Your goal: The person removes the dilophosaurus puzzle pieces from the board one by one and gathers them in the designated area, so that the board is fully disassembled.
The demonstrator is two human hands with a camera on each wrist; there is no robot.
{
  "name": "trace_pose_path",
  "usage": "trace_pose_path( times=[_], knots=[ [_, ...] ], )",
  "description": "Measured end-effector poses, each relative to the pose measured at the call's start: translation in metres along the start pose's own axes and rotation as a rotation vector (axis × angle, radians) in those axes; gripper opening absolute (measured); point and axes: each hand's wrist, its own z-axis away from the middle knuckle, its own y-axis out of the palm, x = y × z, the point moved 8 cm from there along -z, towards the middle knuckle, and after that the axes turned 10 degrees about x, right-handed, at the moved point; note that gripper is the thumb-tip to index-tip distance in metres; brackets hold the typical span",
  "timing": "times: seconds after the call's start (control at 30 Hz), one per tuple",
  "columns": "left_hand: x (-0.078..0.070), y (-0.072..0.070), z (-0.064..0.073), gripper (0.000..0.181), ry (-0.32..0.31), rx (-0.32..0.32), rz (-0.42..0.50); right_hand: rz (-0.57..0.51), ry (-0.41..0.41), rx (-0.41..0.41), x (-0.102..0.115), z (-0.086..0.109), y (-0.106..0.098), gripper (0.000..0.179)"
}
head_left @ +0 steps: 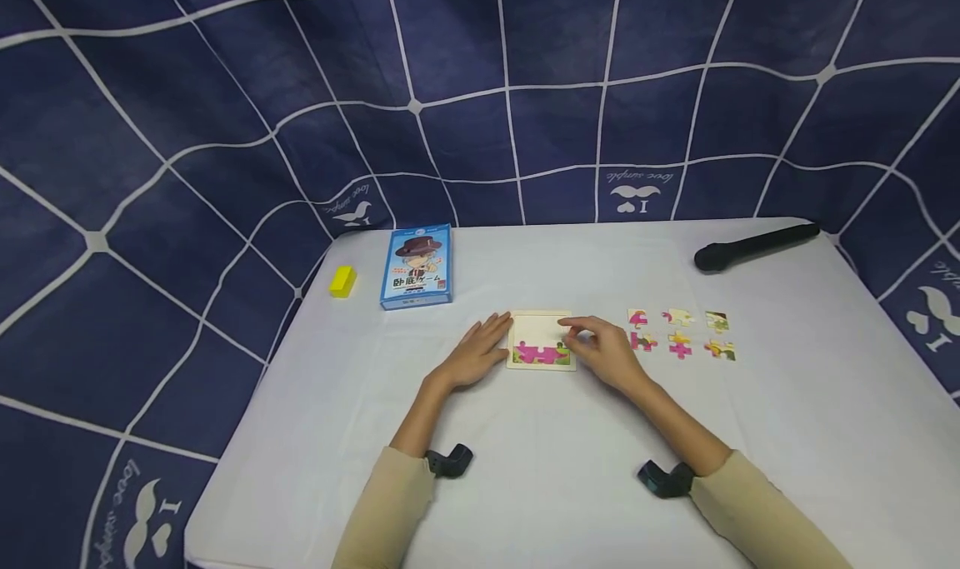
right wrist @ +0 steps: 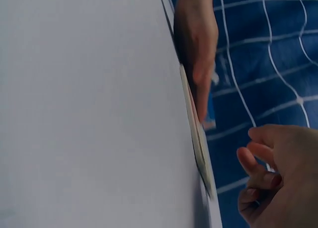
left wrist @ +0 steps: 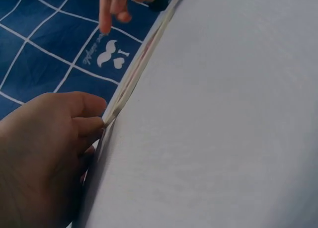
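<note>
A small pale jigsaw tray [head_left: 542, 366] lies on the white table between the two hands. Along its near side sit joined pink and green puzzle pieces [head_left: 534, 354]; the far part shows bare board. My left hand [head_left: 474, 354] lies beside the tray with extended fingers, its fingertips right at the left edge. In the left wrist view, the left hand's thumb and fingers [left wrist: 92, 114] meet the tray's corner. My right hand [head_left: 603, 354] hovers at the tray's right side. The right wrist view shows its fingers [right wrist: 263, 181] loosely bent, thumb and index apart, nothing visible between them.
Several loose puzzle pieces [head_left: 680, 348] lie in two rows right of the right hand. A blue card-game box [head_left: 417, 267] and a yellow block [head_left: 342, 282] stand at the back left. A black stick-shaped object [head_left: 757, 247] lies at the back right, before a dark blue checked curtain [head_left: 555, 127].
</note>
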Motion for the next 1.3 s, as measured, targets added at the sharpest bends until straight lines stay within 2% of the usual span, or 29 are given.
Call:
trace_pose_path(
  times=[0.17, 0.33, 0.43, 0.63, 0.73, 1.0, 1.3],
  knots=[
    [0.002, 0.001, 0.002, 0.058, 0.006, -0.037, -0.08, -0.033, -0.011, 0.047, 0.015, -0.013, 0.035, 0.035],
    [0.0, 0.003, 0.002, 0.06, 0.02, -0.063, -0.152, 0.036, -0.004, 0.088, 0.012, -0.017, 0.056, 0.04],
    [-0.001, 0.003, 0.003, 0.06, 0.024, -0.075, -0.161, 0.087, 0.003, 0.118, 0.011, -0.017, 0.062, 0.041],
    [-0.001, 0.002, 0.001, 0.061, 0.03, -0.092, -0.159, 0.218, 0.028, 0.174, 0.012, -0.017, 0.068, 0.042],
    [0.0, 0.003, 0.001, 0.061, 0.026, -0.09, -0.164, 0.24, 0.045, 0.183, 0.012, -0.017, 0.07, 0.041],
    [0.0, 0.002, 0.001, 0.061, 0.013, -0.095, -0.181, 0.178, 0.032, 0.154, 0.012, -0.018, 0.068, 0.038],
    [-0.001, 0.002, 0.002, 0.062, 0.024, -0.095, -0.172, 0.098, -0.051, 0.094, 0.014, -0.015, 0.063, 0.039]
  ],
)
